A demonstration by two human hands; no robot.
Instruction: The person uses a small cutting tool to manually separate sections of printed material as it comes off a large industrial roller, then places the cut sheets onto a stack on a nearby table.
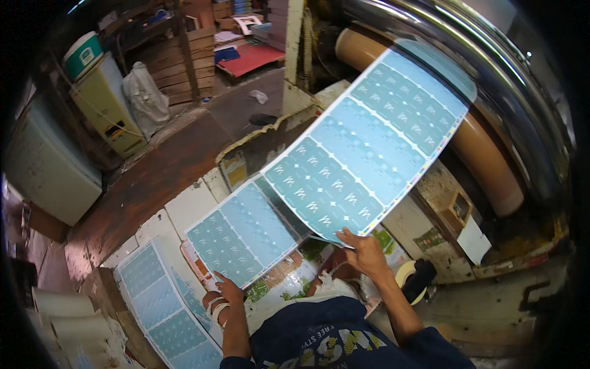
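Note:
A long printed sheet (350, 147), pale blue and teal with rows of panels, slopes from the roller machine down toward me. Its near corner is pinched in my right hand (367, 253). Under and left of it lies a second printed sheet (236, 227) of the same pattern. At that sheet's near left corner is my left hand (228, 290), fingers closed on the edge; pale strips wrap the wrist. More printed sheets (163, 307) lie stacked to the left.
Large shiny metal rollers (491, 46) and a brown roller (491, 166) stand at the upper right. A roll of tape (405, 280) with a black object is right of me. A wooden box (458, 209) hangs by the machine. Cabinets (107, 101) stand far left.

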